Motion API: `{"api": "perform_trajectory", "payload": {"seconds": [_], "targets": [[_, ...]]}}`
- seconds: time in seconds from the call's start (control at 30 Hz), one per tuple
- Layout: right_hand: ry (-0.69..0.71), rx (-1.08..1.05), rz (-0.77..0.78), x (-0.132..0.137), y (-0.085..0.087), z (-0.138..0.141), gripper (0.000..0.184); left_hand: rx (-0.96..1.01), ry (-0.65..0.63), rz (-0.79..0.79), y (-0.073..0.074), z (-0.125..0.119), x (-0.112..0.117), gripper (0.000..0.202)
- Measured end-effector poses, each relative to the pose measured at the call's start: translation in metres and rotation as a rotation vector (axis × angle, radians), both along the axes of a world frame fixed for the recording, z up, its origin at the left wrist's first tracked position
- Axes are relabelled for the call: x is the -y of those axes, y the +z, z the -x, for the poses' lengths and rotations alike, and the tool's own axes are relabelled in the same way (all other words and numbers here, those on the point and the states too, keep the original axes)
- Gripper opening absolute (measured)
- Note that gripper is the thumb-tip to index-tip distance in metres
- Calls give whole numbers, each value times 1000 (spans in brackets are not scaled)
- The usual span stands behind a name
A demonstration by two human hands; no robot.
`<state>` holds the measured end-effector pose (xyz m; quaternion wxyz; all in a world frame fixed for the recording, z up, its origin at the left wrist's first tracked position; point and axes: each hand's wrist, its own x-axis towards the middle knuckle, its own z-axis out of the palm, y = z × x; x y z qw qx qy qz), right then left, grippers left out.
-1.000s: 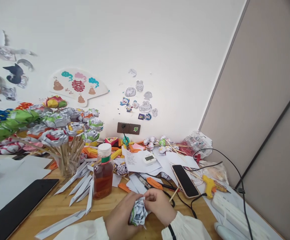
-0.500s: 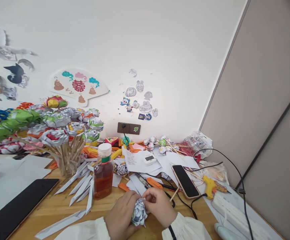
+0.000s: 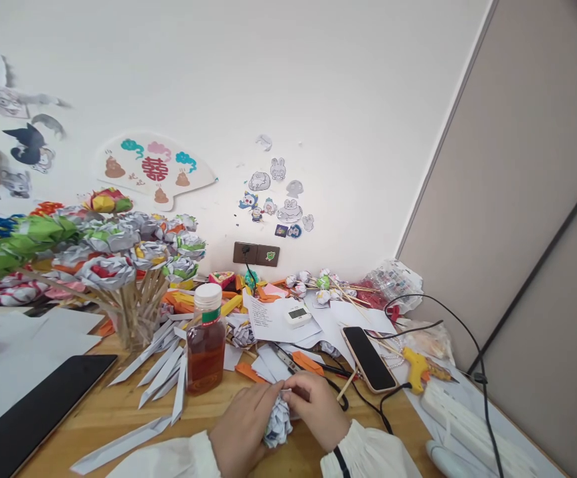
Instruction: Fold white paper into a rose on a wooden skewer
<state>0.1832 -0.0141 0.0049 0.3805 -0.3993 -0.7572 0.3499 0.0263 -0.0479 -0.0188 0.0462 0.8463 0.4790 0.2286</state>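
Note:
A small paper flower (image 3: pixel 278 421), rolled from printed white paper, sits between both my hands at the near edge of the wooden table (image 3: pixel 119 415). My left hand (image 3: pixel 243 428) cups it from the left with fingers curled around it. My right hand (image 3: pixel 315 408) pinches its top edge with thumb and fingers. Both wrists wear white sleeves.
A bottle of amber liquid (image 3: pixel 206 342) with a white cap stands just behind my hands. Folded paper strips (image 3: pixel 161 372) lie to its left, below a bunch of paper flowers on sticks (image 3: pixel 93 259). A phone (image 3: pixel 368 358), scissors (image 3: pixel 301 364), yellow glue gun (image 3: pixel 420 368) and black cables lie right.
My hands have turned the paper flower slightly and closed tighter over it, with the right fingers shifting along its top. The camera has tipped a little.

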Motion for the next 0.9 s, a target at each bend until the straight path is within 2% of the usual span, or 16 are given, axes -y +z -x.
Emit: {"api": "perform_trajectory", "payload": {"seconds": [0.3,0.53,0.7,0.9], "targets": [[22,80,-42,-3,-4,-3,13,-69,45,37,9,-5,4,74],[-17,134,-168,3,3,0,13,-70,89,29,15,-5,6,55],[-6,2,42,0,-6,2,12,-45,111,12,23,-2,7,48],[-12,39,29,1,-3,0,10,-12,105,-52,23,-3,9,37]]}}
